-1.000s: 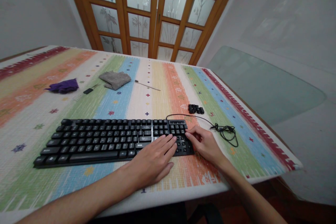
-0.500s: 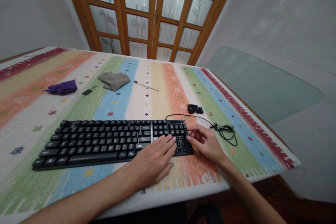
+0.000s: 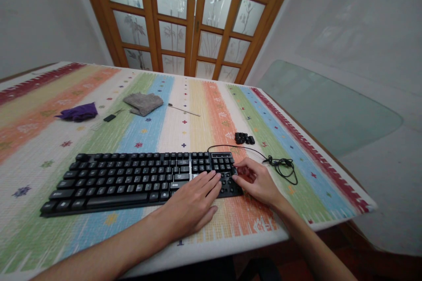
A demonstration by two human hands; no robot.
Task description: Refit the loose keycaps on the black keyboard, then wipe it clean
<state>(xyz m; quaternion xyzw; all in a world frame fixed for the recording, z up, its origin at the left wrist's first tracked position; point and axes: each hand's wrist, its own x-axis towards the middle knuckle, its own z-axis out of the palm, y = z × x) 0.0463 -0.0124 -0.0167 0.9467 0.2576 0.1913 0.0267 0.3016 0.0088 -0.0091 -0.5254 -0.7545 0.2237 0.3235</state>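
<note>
A black keyboard (image 3: 132, 179) lies near the front of the table, and the lower part of its number pad shows bare key sockets. My left hand (image 3: 193, 202) rests flat across the keyboard's right part, fingers stretched out and covering the arrow-key area. At the right edge of the number pad, my right hand (image 3: 259, 181) has thumb and index finger around a keycap (image 3: 234, 170), partly hidden by the fingertips. Loose black keycaps (image 3: 244, 138) lie in a small cluster behind the keyboard.
The keyboard's cable (image 3: 284, 169) lies bundled to the right. Farther back are a thin brush (image 3: 183, 109), a grey cloth (image 3: 143, 103), a small tool with a black handle (image 3: 110, 118) and a purple cloth (image 3: 78, 112). A striped tablecloth (image 3: 165, 136) covers the table.
The thumb and index finger of my right hand have shifted very slightly at the number pad's edge. My left hand stays in place, and the view has tilted a little.
</note>
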